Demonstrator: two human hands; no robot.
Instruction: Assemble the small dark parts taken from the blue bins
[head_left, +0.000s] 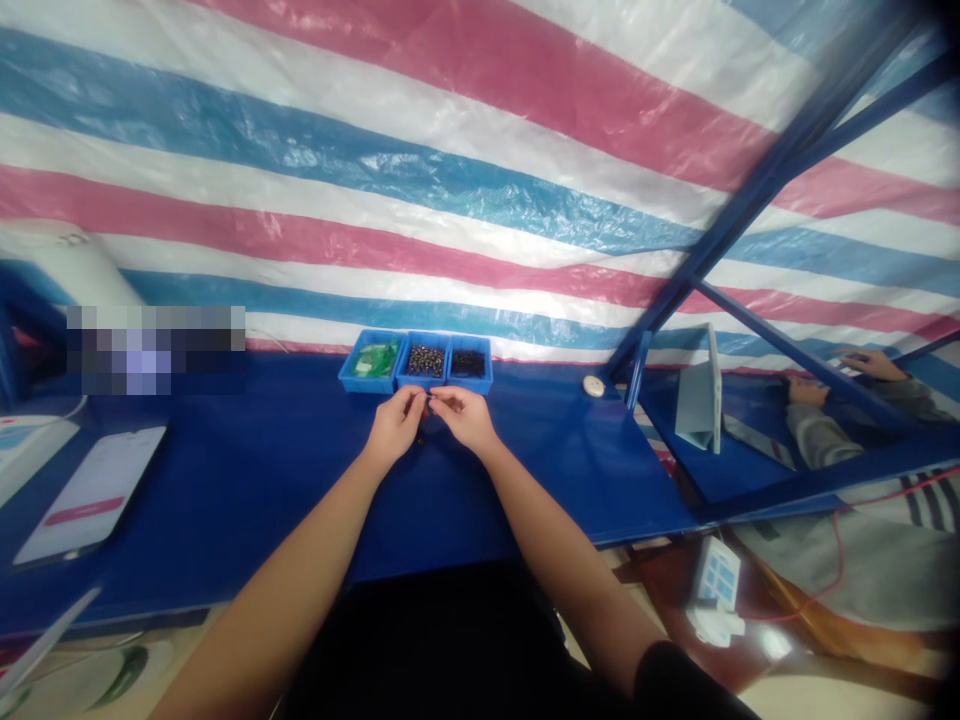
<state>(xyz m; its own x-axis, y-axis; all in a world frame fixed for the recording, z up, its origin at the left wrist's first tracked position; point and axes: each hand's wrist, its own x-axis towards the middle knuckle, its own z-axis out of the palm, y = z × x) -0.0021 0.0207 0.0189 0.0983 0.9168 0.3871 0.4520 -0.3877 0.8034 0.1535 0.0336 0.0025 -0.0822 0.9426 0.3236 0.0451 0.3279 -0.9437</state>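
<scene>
- Three blue bins (416, 365) are sitting at twelve o'clock, just beyond both hands.
- Left hand (395, 425) and right hand (465, 415) are pinching one tiny dark part (429, 400) between touching fingertips.

We see a white phone (90, 495) lying flat near the left edge of the blue surface (247, 480). Behind it all hangs a sheet (465, 140) striped red, white and blue. Far right, a small round white disc (594, 385) sits by a blue metal frame (757, 190), beyond which another person's hands (870, 365) rest. A white power strip (716, 590) lies on the floor.
</scene>
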